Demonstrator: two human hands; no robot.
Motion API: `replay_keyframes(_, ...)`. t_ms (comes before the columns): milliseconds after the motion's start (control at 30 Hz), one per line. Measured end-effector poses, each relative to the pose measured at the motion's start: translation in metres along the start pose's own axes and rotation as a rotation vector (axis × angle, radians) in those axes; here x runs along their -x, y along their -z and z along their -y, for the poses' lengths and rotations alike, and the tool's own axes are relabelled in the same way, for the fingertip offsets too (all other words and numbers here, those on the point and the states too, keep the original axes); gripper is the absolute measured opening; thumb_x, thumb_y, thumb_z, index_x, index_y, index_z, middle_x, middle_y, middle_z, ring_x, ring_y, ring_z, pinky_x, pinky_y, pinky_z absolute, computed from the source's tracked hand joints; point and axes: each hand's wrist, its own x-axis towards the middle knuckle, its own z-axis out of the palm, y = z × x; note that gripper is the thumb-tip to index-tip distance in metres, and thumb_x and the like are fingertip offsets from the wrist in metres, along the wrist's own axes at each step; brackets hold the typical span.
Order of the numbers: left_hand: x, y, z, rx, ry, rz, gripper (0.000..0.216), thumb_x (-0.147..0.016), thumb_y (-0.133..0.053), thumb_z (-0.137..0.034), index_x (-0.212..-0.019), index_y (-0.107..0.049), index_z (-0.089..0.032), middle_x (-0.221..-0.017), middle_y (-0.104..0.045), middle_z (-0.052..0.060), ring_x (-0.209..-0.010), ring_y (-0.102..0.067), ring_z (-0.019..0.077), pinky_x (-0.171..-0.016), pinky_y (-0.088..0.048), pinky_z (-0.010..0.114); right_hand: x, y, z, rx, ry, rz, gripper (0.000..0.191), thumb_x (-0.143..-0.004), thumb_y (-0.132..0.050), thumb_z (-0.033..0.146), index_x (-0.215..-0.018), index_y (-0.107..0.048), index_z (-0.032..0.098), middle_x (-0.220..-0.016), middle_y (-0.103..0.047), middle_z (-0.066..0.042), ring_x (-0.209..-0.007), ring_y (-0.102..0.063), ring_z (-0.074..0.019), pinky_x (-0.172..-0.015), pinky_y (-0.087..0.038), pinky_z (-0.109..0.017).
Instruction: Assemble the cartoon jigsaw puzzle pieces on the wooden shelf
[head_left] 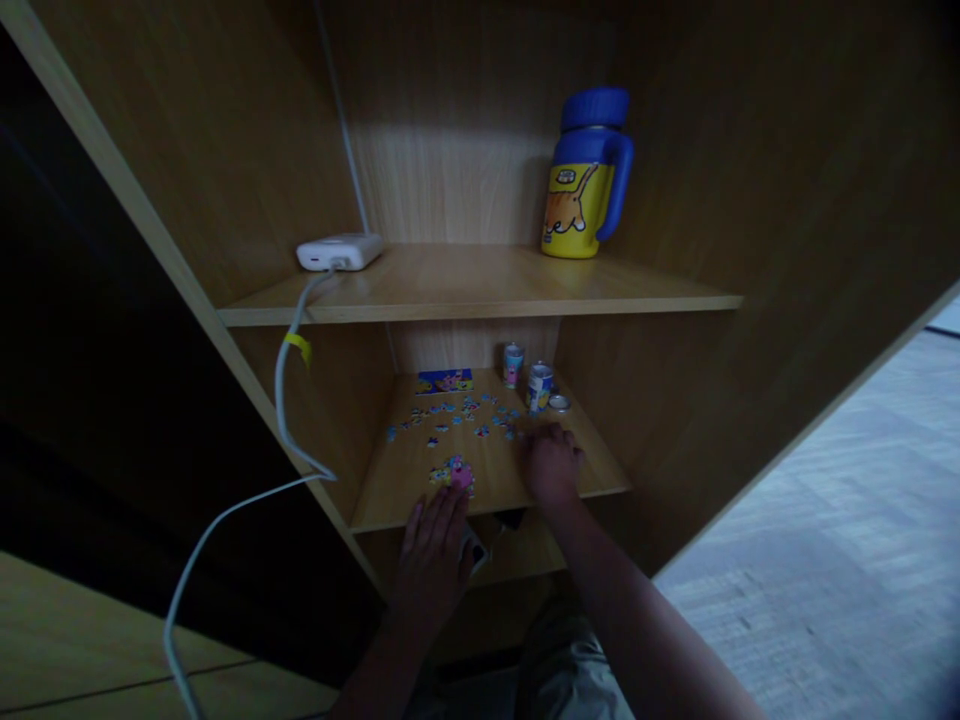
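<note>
A small joined section of jigsaw puzzle [460, 472], pink and yellow, lies near the front edge of the lower shelf. My left hand [435, 540] rests flat at that edge, its fingers stretched out and the tips touching the joined section. Further right, my right hand [553, 465] is lowered to the shelf with curled fingers; whatever may be under its fingertips is hidden. Loose puzzle pieces [482, 431], mostly blue, are scattered behind the joined section and reach close to the right hand. At the back lies a blue picture card [445, 382] with colourful figures.
Two small printed cans [539, 388] and a round metal lid [559, 403] stand at the back right. Overhead, the upper shelf [465, 290] holds a blue and yellow jug [581, 190] and a white device [341, 252]. Its cable [279, 390] hangs down on the left.
</note>
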Motion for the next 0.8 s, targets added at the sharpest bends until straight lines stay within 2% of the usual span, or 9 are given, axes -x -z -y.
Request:
replay_keyframes(167, 0.0008, -0.0015, -0.0006, -0.007, 0.000, 0.008, 0.069, -0.106, -0.058, -0.015, -0.174, -0.049, -0.012, -0.174, -0.059, 0.015, -0.162, -0.055, 0.0319, -0.145, -0.019, 0.053, 0.0012, 0.0004, -0.0008, -0.024, 0.063, -0.018, 0.039, -0.116, -0.050, 0.033, -0.137, -0.080, 0.019, -0.147, -0.069, -0.022, -0.133, -0.060, -0.0367, -0.105, -0.047, -0.048)
replay_keyframes(267, 0.0008, -0.0023, -0.0012, -0.004, 0.002, 0.002, 0.069, -0.106, -0.058, -0.015, -0.174, -0.049, -0.012, -0.175, -0.058, 0.015, -0.162, -0.055, 0.0318, -0.146, -0.017, 0.053, 0.0032, 0.0018, -0.0010, -0.051, 0.131, -0.009, 0.034, -0.115, -0.057, 0.040, -0.131, -0.084, 0.025, -0.146, -0.071, -0.018, -0.133, -0.060, -0.0362, -0.106, -0.046, -0.047)
replay_keyframes(400, 0.0003, -0.0006, -0.0027, 0.006, 0.023, 0.002, 0.069, -0.106, -0.058, -0.018, -0.174, -0.049, -0.014, -0.175, -0.059, 0.015, -0.162, -0.055, 0.0313, -0.146, -0.017, 0.052, 0.0055, 0.0030, -0.0022, -0.095, 0.264, 0.037, 0.024, -0.112, -0.067, 0.045, -0.115, -0.087, 0.031, -0.136, -0.077, -0.009, -0.128, -0.064, -0.0298, -0.110, -0.044, -0.042)
replay_keyframes(467, 0.0003, 0.0000, -0.0033, 0.012, 0.033, 0.006, 0.069, -0.106, -0.058, -0.018, -0.174, -0.049, -0.015, -0.174, -0.059, 0.014, -0.161, -0.055, 0.0313, -0.146, -0.018, 0.051, 0.0059, 0.0025, -0.0031, -0.112, 0.308, 0.045, 0.022, -0.111, -0.069, 0.046, -0.115, -0.086, 0.032, -0.136, -0.078, -0.007, -0.129, -0.065, -0.0280, -0.113, -0.043, -0.042)
replay_keyframes(567, 0.0003, -0.0001, -0.0038, 0.017, 0.029, 0.000, 0.068, -0.106, -0.058, -0.018, -0.173, -0.049, -0.014, -0.174, -0.060, 0.014, -0.161, -0.056, 0.0314, -0.146, -0.015, 0.051, 0.0055, 0.0000, -0.0039, -0.119, 0.304, 0.025, 0.028, -0.110, -0.070, 0.050, -0.124, -0.084, 0.030, -0.143, -0.076, -0.009, -0.134, -0.063, -0.0313, -0.115, -0.042, -0.045)
replay_keyframes(667, -0.0001, 0.0000, -0.0038, 0.015, 0.031, -0.005, 0.066, -0.106, -0.058, -0.019, -0.172, -0.050, -0.013, -0.173, -0.061, 0.014, -0.161, -0.056, 0.0310, -0.147, -0.011, 0.049, 0.0048, -0.0027, -0.0035, -0.121, 0.281, 0.014, 0.030, -0.109, -0.071, 0.052, -0.120, -0.085, 0.028, -0.142, -0.076, -0.011, -0.134, -0.062, -0.0348, -0.114, -0.043, -0.048)
replay_keyframes(800, -0.0004, 0.0006, -0.0033, 0.005, 0.022, 0.009, 0.068, -0.108, -0.057, -0.019, -0.175, -0.047, -0.014, -0.173, -0.060, 0.015, -0.162, -0.056, 0.0308, -0.147, -0.013, 0.050, 0.0051, -0.0033, -0.0050, -0.141, 0.270, 0.002, 0.025, -0.111, -0.066, 0.043, -0.120, -0.086, 0.030, -0.140, -0.077, -0.009, -0.132, -0.063, -0.0312, -0.113, -0.043, -0.044)
